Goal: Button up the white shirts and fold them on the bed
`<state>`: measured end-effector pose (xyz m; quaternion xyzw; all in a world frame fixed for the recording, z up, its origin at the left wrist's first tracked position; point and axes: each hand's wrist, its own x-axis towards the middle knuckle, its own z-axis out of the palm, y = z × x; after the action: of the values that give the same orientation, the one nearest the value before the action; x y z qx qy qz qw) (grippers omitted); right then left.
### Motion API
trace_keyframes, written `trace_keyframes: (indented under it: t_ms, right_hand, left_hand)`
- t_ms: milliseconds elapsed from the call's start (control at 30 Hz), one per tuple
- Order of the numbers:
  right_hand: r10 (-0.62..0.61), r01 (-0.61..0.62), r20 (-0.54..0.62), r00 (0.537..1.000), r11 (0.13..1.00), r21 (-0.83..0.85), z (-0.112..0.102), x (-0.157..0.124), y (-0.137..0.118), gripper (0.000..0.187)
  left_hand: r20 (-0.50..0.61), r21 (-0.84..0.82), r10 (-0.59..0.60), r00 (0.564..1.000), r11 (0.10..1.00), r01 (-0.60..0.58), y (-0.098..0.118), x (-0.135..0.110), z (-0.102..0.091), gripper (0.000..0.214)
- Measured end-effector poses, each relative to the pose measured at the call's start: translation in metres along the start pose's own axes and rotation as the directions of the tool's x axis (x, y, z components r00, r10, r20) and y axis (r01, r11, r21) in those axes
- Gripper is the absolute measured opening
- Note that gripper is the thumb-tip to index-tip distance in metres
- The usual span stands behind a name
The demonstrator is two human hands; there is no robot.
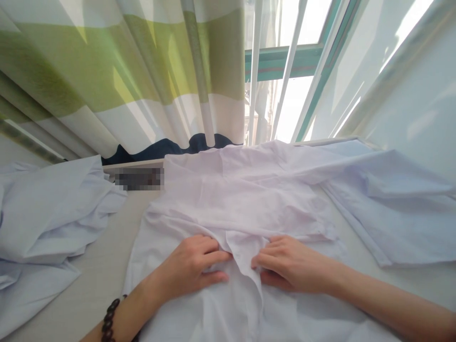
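Note:
A white garment (221, 199), thin and wrinkled, is spread in front of me with a sleeve-like part reaching right. Along its middle runs a loose front edge that folds over itself. My left hand (194, 263) lies on the cloth left of this edge, index finger stretched and thumb apart. Curled fingers of my right hand (285, 263) grip the cloth at the edge's right side; the thumb is partly hidden beneath. Both hands are close together, palms down. A dark beaded bracelet (109, 320) circles the left wrist.
More white cloth (53, 209) lies heaped at the left, and another folded white piece (402, 213) at the right. A pale sheet (107, 256) covers the surface below. Behind hang green and white curtains (142, 61), beside a green-framed window (285, 61) with white bars. A blurred dark patch (139, 179) sits near the back edge.

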<state>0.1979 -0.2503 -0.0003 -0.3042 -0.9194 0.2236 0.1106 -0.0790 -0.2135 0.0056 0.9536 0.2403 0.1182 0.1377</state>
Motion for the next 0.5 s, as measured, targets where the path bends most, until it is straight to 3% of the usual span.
trace_keyframes:
  t_ms: [100,200,300,367,433,500]
  right_hand:
    - [-0.038,0.037,-0.084,0.996,0.999,-0.014,0.000,0.004,0.005,0.017]
    - [-0.015,0.019,-0.109,0.994,0.999,0.033,-0.009,0.009,0.004,0.020]
    - [0.048,-0.046,-0.043,0.998,0.998,0.051,-0.015,0.016,0.002,0.023]
    - [0.069,-0.067,-0.075,0.995,0.997,0.032,-0.012,0.022,0.002,0.017]
    - [0.052,-0.051,-0.156,0.986,0.999,0.010,-0.006,0.026,0.006,0.018]
    - [0.009,-0.013,-0.225,0.974,1.000,-0.013,0.002,0.026,0.009,0.017]
  left_hand:
    - [-0.035,-0.008,-0.035,0.999,0.999,0.035,-0.008,0.003,-0.002,0.017]
    - [0.024,-0.133,-0.145,0.989,0.980,0.147,-0.007,0.012,-0.012,0.017]
    - [0.093,-0.163,-0.328,0.940,0.926,0.339,0.000,0.025,-0.016,0.015]
    - [0.053,-0.090,-0.398,0.916,0.912,0.401,0.003,0.032,-0.013,0.016]
    - [-0.026,-0.018,-0.361,0.932,0.932,0.361,0.002,0.034,-0.007,0.017]
    - [-0.088,0.031,-0.252,0.964,0.966,0.256,-0.001,0.031,-0.001,0.020]
